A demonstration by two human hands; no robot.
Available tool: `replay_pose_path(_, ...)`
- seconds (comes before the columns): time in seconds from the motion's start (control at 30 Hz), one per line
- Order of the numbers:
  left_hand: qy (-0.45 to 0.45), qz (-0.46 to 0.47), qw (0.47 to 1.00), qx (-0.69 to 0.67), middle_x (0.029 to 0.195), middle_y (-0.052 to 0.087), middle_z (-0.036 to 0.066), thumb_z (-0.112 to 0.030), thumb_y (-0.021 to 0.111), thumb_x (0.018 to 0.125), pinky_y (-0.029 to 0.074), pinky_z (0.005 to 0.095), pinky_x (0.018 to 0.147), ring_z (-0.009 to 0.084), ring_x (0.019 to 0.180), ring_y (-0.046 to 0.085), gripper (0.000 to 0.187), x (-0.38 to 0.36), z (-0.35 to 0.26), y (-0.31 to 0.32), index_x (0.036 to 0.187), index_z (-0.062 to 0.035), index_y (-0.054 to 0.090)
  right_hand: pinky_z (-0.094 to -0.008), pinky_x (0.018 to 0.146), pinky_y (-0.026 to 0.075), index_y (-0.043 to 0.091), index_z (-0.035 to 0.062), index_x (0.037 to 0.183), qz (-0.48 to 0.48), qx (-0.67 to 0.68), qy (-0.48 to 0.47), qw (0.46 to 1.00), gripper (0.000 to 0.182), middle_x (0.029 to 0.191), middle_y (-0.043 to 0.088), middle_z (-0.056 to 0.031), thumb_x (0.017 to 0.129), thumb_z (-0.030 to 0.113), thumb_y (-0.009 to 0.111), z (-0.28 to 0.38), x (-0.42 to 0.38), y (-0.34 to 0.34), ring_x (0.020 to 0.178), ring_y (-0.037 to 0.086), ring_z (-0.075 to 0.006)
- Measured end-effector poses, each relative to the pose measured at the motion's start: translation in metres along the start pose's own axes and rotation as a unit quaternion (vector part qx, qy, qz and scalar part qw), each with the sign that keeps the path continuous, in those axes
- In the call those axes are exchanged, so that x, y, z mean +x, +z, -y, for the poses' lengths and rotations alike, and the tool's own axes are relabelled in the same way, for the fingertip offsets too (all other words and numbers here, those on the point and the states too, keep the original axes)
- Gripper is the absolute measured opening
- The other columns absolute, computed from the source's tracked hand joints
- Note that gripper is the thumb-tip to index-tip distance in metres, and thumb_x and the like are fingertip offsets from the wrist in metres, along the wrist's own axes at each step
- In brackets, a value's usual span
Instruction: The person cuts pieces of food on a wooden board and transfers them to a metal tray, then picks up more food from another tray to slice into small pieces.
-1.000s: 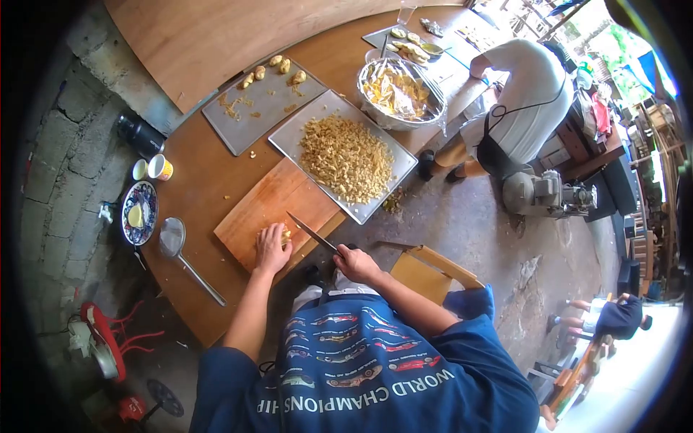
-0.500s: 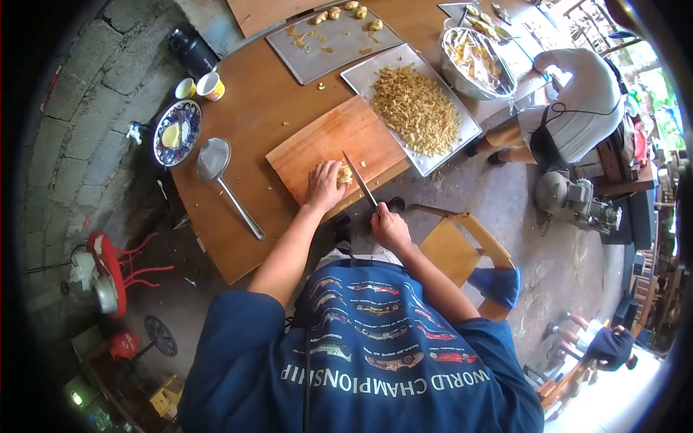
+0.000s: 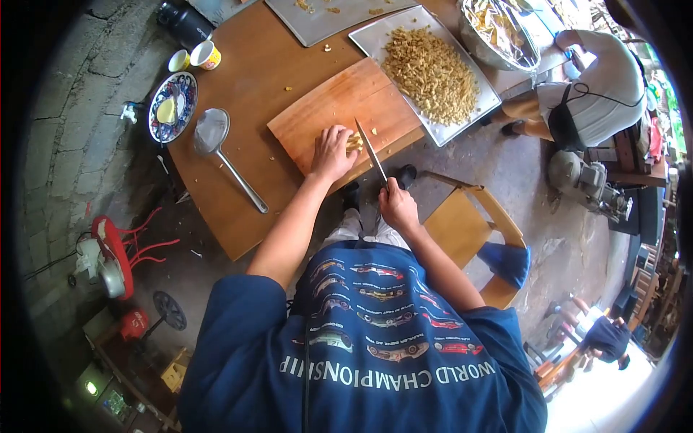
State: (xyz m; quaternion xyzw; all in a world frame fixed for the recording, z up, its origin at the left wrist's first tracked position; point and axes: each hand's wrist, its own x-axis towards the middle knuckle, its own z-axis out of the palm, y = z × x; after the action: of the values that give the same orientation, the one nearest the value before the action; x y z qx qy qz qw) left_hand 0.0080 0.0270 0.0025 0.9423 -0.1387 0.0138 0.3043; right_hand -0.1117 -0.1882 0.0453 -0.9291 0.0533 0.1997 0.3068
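My left hand (image 3: pixel 333 153) is closed over a small bunch of pale yellow food pieces (image 3: pixel 354 142) near the front edge of the wooden cutting board (image 3: pixel 317 115). In my right hand (image 3: pixel 399 206) is the handle of a knife (image 3: pixel 372 151). Its blade points away from me over the board, just right of the pieces. A few small scraps lie on the board. Beyond its right side, a metal tray (image 3: pixel 367 37) holds a heap of chopped yellow pieces (image 3: pixel 429 76).
Left on the table are a skimmer (image 3: pixel 211 132), a patterned plate (image 3: pixel 189 90) and two paper cups (image 3: pixel 206 55). Another tray (image 3: pixel 317 25) and a plastic-lined basin (image 3: pixel 498 54) stand farther back. A wooden chair (image 3: pixel 455 224) is at my right; a person (image 3: pixel 606 90) bends beyond it.
The view has shifted, so the table and board sit higher in the picture. My left hand stays on the food pieces, and the knife remains beside them in my right hand.
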Motion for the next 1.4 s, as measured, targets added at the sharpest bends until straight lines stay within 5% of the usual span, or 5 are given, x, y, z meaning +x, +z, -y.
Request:
replay_pose_path(0.3, 0.040, -0.040, 0.998, -0.005, 0.116, 0.072, 0.008, -0.019, 0.082, 0.088, 0.051, 0.0476, 0.103, 0.0339, 0.115, 0.065, 0.032, 0.000, 0.006, 0.009, 0.117, -0.0094, 0.073, -0.0671, 0.074, 0.056, 0.049, 0.0085, 0.117, 0.001, -0.010, -0.016, 1.000, 0.022, 0.093, 0.072, -0.0290, 0.108, 0.027, 0.056, 0.005, -0.003, 0.001, 0.086, 0.071, -0.0552)
replay_pose_path(0.67, -0.001, -0.041, 0.999, -0.020, 0.113, 0.072, 0.010, -0.010, 0.085, 0.087, 0.054, 0.0458, 0.099, 0.0351, 0.111, 0.066, 0.030, 0.001, -0.001, 0.009, 0.115, -0.0059, 0.076, -0.0662, 0.063, 0.058, 0.046, 0.0063, 0.119, 0.021, -0.047, -0.018, 0.999, 0.024, 0.082, 0.072, -0.0330, 0.110, 0.028, 0.051, 0.014, -0.003, -0.002, 0.074, 0.073, -0.0539)
replay_pose_path(0.97, -0.017, -0.059, 0.998, -0.024, 0.109, 0.073, 0.010, -0.011, 0.085, 0.086, 0.055, 0.0459, 0.097, 0.0352, 0.109, 0.067, 0.026, 0.003, -0.003, 0.010, 0.111, -0.0063, 0.076, -0.0620, 0.074, 0.062, 0.046, 0.0002, 0.124, 0.073, -0.084, -0.038, 0.993, 0.029, 0.090, 0.077, -0.0297, 0.106, 0.022, 0.052, -0.009, 0.032, 0.037, 0.084, 0.078, -0.0496)
replay_pose_path(1.4, -0.009, -0.019, 0.998, 0.055, 0.128, 0.066, 0.011, -0.020, 0.084, 0.087, 0.047, 0.0514, 0.108, 0.0354, 0.126, 0.061, 0.050, -0.012, -0.018, 0.004, 0.133, -0.0098, 0.066, -0.0585, 0.076, 0.063, 0.047, 0.0021, 0.132, 0.061, -0.115, -0.080, 0.988, 0.034, 0.093, 0.079, -0.0282, 0.104, 0.020, 0.052, 0.007, 0.076, 0.004, 0.088, 0.079, -0.0470)
